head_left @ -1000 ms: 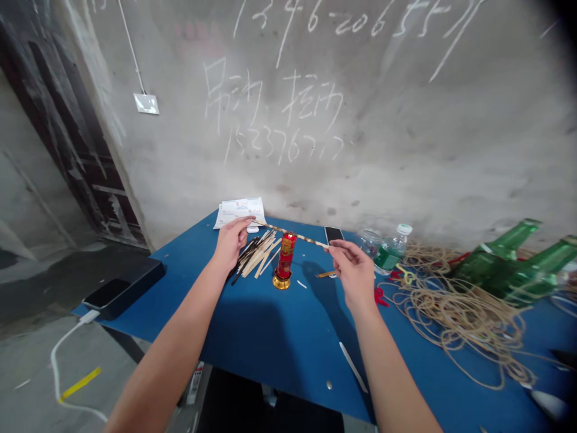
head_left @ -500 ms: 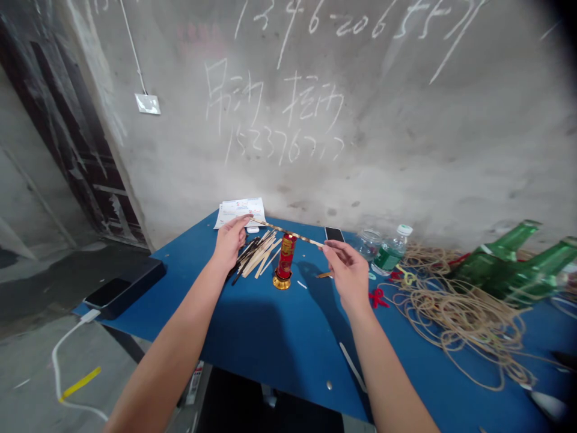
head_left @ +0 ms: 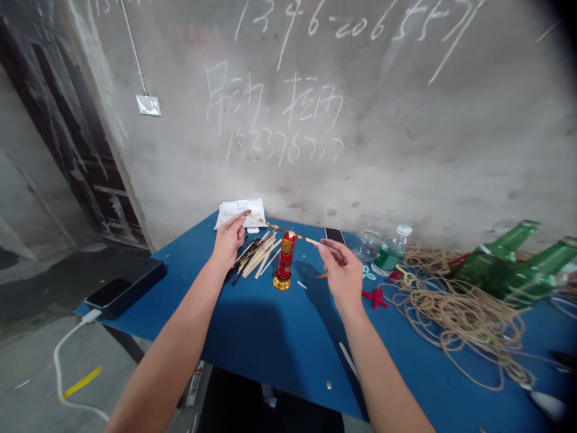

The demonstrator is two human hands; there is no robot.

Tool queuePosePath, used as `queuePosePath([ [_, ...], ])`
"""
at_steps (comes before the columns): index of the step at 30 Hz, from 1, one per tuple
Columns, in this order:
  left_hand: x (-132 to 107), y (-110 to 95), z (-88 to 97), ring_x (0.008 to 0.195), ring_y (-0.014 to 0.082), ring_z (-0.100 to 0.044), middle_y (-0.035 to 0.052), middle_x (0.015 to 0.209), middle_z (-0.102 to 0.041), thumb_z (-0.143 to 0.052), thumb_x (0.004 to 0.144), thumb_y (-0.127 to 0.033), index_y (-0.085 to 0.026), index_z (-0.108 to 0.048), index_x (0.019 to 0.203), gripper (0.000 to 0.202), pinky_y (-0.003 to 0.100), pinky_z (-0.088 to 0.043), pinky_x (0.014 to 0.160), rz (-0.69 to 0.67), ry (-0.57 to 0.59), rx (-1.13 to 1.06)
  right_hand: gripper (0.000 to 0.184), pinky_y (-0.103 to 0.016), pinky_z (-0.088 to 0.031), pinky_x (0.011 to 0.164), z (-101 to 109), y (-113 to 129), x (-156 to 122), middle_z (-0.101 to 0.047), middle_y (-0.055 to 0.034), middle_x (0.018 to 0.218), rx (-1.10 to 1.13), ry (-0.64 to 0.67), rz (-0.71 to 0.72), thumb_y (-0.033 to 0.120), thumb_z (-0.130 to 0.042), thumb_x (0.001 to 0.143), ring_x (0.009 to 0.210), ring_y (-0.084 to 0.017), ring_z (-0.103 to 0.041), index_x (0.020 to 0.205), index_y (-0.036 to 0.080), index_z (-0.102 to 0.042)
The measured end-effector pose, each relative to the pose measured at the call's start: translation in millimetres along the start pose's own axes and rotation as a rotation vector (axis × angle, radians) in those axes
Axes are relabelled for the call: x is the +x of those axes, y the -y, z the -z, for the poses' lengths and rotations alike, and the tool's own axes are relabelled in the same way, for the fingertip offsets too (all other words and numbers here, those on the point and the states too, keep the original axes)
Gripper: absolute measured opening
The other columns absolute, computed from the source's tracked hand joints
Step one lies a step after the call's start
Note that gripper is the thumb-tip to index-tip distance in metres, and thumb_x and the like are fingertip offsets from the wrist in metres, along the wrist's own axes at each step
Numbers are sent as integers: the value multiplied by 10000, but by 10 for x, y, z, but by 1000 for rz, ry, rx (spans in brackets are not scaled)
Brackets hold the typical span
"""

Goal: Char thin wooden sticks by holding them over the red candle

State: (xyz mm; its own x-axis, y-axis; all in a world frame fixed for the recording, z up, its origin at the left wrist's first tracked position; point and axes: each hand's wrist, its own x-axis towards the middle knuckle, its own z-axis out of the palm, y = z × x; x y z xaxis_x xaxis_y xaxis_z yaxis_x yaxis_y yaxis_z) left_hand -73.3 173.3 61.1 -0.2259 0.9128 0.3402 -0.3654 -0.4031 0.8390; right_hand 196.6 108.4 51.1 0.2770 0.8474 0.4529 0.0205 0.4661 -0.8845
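Note:
A thin scorched bamboo strip (head_left: 274, 227) is held level just above the top of a red candle (head_left: 285, 258) on a gold base. My left hand (head_left: 229, 239) pinches its left end. My right hand (head_left: 340, 269) pinches its right end. A loose pile of pale and blackened strips (head_left: 258, 251) lies on the blue table (head_left: 279, 337) between my left hand and the candle.
A phone (head_left: 334, 234) and a paper slip (head_left: 240, 211) lie near the wall. A clear jar (head_left: 367, 242), a plastic bottle (head_left: 389, 252), tangled rope (head_left: 455, 313) and green glass bottles (head_left: 518, 264) fill the right side. A black box (head_left: 126, 287) sits at the left edge.
My right hand has slid left toward the candle along the strip. The strip stays over the candle and my left hand has hardly moved.

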Motion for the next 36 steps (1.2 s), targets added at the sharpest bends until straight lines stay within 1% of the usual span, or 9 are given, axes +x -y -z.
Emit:
queuePosePath([
  [7,-58,-32,-48,425,40,-239,-92,524,-360,-801,794,-410,-155,-766,1178,463,206,-161,410,-7,59,12,379,-239,-400,485,71,-6,51,-759,-76,945,62,-88,38,444,-765,844,576,-102,-501,1119,184,-755],
  [12,-123,-12,-119,451,51,-258,-86,515,-346,-849,749,-426,-155,-790,1142,481,215,-186,431,-5,92,49,325,-192,-330,419,131,81,67,-759,-95,1101,189,-123,27,408,-781,837,600,-88,-487,1090,206,-756],
  [16,-156,29,-170,451,55,-255,-77,500,-378,-844,757,-440,-163,-811,1091,435,230,-185,446,-53,91,112,330,-190,-411,433,170,123,77,-752,-101,1165,229,-127,68,411,-770,852,662,-102,-559,1113,211,-749],
  [19,-190,26,-203,477,72,-342,-43,524,-486,-835,766,-449,-163,-829,1038,395,233,-260,470,-112,88,199,358,-225,-517,508,179,115,96,-757,-105,1161,228,-141,72,452,-745,872,703,-120,-635,1127,201,-734],
  [21,-217,11,-225,549,101,-455,2,619,-609,-842,758,-437,-167,-839,997,360,241,-349,521,-153,107,259,356,-277,-591,627,185,102,115,-773,-100,1110,254,-166,67,454,-754,869,747,-140,-693,1109,194,-716],
  [23,-246,-5,-245,610,125,-517,26,684,-667,-845,756,-420,-177,-844,984,334,255,-405,572,-175,138,312,334,-346,-621,781,201,90,136,-784,-88,1034,297,-188,67,435,-774,857,838,-173,-739,1070,189,-697],
  [27,-297,-29,-281,598,130,-514,18,643,-657,-836,768,-400,-192,-844,1016,324,275,-433,602,-158,177,348,306,-421,-598,930,268,92,178,-775,-72,965,325,-194,87,407,-797,839,990,-213,-748,1021,191,-681],
  [31,-325,-52,-316,561,117,-457,-1,595,-597,-831,773,-379,-190,-845,1019,310,272,-404,578,-150,187,351,290,-406,-600,920,338,112,217,-764,-65,950,316,-221,130,392,-795,840,970,-203,-747,1012,188,-681],
  [36,-317,-54,-329,536,109,-396,-29,547,-494,-835,754,-388,-178,-847,985,313,261,-354,536,-148,136,327,303,-412,-600,918,411,126,248,-762,-64,931,282,-239,161,397,-801,829,949,-204,-745,1015,187,-685],
])
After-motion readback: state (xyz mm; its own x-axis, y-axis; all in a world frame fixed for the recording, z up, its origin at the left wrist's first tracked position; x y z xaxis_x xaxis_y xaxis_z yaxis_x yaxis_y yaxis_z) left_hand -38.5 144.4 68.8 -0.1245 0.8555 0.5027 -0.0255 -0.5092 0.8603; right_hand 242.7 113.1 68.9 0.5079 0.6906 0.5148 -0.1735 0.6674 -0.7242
